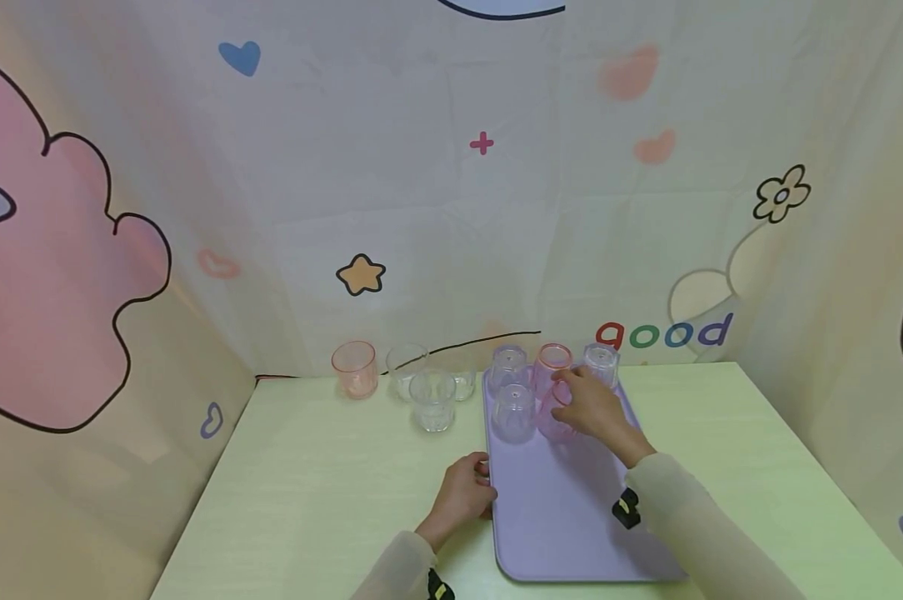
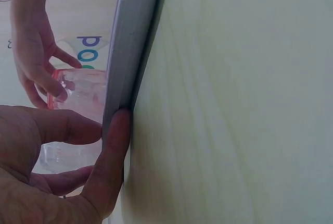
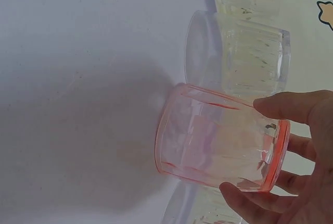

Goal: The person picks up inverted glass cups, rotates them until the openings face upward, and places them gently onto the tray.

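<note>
My right hand (image 1: 596, 410) holds a pink-tinted clear cup (image 3: 223, 138) by its upper end, fingers and thumb on opposite sides. The cup is upside down over the lavender tray (image 1: 556, 508), beside a clear upside-down cup (image 1: 514, 410). I cannot tell whether its lower rim touches the tray. Behind stand a clear cup (image 1: 508, 363), a red-rimmed pink cup (image 1: 552, 360) and another clear cup (image 1: 601, 360). At the tray's left edge, my left hand (image 1: 462, 498) grips the rim, a finger against its outer wall (image 2: 118, 130).
Left of the tray, a pink cup (image 1: 356, 371) and several clear cups, one nearest the front (image 1: 432, 402), stand upright on the pale table (image 1: 331, 500). A printed curtain (image 1: 421, 183) hangs behind the table's back edge.
</note>
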Available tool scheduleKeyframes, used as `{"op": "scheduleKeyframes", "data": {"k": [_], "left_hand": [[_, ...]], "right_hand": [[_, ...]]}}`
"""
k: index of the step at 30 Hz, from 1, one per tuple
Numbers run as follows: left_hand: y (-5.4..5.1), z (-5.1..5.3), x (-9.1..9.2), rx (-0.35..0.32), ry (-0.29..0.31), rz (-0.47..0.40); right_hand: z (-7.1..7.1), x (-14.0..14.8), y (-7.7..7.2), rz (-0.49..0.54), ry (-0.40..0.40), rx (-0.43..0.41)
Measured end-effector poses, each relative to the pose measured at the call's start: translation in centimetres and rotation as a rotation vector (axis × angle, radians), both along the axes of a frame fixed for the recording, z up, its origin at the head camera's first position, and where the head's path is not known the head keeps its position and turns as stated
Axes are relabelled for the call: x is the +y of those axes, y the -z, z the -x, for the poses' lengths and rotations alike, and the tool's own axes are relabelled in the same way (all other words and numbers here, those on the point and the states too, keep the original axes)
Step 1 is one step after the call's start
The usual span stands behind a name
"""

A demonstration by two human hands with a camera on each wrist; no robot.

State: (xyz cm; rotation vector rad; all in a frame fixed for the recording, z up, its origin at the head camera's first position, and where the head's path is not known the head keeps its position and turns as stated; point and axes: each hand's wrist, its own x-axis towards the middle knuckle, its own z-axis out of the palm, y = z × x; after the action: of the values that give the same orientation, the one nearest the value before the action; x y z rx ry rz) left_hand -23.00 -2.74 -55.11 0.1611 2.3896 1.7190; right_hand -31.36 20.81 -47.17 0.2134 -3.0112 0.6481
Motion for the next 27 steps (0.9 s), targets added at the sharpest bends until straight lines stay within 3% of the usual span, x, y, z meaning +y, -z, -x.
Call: {"op": "scheduleKeyframes", "data": {"k": [11, 27], "left_hand": [[0.07, -0.04, 0.17, 0.011, -0.005, 0.008], [0.14, 0.02, -0.01, -0.008, -0.006, -0.006]], "right_hand": [[0.23, -0.08, 0.76, -0.05, -0.014, 0.068], [-0.67, -0.04, 0.27, 0.038, -0.002, 0.049]]}}
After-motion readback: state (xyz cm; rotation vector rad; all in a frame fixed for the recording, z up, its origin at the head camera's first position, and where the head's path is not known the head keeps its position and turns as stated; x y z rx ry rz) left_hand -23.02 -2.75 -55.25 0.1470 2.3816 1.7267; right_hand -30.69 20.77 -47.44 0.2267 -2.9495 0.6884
